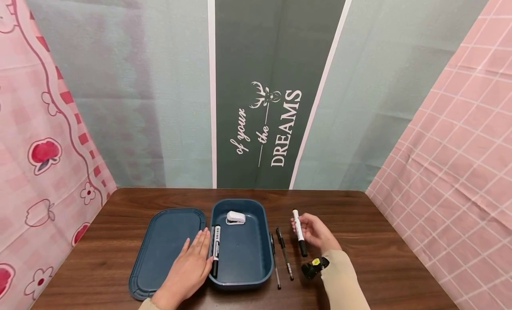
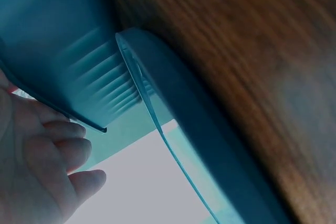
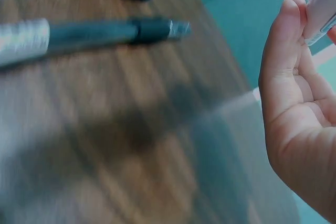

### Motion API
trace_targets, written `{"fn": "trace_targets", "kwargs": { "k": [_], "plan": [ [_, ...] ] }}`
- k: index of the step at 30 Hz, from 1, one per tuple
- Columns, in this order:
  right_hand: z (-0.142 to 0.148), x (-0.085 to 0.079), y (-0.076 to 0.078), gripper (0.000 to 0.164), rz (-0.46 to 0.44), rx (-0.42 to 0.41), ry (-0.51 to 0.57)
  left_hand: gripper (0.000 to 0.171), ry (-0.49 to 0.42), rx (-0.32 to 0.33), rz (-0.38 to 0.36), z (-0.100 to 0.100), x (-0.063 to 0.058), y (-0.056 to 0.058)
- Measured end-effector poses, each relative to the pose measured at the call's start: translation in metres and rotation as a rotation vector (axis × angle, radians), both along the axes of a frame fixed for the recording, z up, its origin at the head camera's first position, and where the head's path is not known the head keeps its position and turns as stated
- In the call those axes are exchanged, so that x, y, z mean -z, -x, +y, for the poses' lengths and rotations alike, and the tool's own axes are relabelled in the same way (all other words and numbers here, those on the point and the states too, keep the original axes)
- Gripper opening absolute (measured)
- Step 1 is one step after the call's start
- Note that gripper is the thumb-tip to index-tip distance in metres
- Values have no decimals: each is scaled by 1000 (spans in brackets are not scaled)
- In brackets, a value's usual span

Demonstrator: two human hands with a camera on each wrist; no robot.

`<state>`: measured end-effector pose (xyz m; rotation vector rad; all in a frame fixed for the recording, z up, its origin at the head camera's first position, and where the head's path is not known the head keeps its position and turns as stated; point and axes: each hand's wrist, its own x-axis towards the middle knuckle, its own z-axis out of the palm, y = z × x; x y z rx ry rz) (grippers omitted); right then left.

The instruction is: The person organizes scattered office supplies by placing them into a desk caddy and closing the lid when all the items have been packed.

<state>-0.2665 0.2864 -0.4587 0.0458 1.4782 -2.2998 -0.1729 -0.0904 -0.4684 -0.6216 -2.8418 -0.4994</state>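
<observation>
Pinching one marker (image 1: 299,232), right hand (image 1: 316,232); left hand (image 1: 192,268) flat; two pens (image 1: 280,256).

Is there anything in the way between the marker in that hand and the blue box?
Yes. Two thin black pens lie on the table between the marker held by the right hand and the blue box. They lie flat, so a lifted marker would likely pass over them.

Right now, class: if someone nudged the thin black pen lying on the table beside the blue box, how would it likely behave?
The thin black pen looks slim and round, so a sideways nudge would probably roll it across the smooth wooden table. It seems rigid and light, likely easy to lift. The second pen beside it might stop it rolling toward the blue box.
</observation>
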Motion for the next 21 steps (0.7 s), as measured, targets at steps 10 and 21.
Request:
{"fn": "trace_targets", "kwargs": {
  "k": [10,21],
  "plan": [
    [-29,-32,5,23,37,-9,-44,56,-11,8,5,0,2,0],
    [-59,-46,9,25,73,-55,-85,56,-11,12,14,0,1,0]
  ]
}}
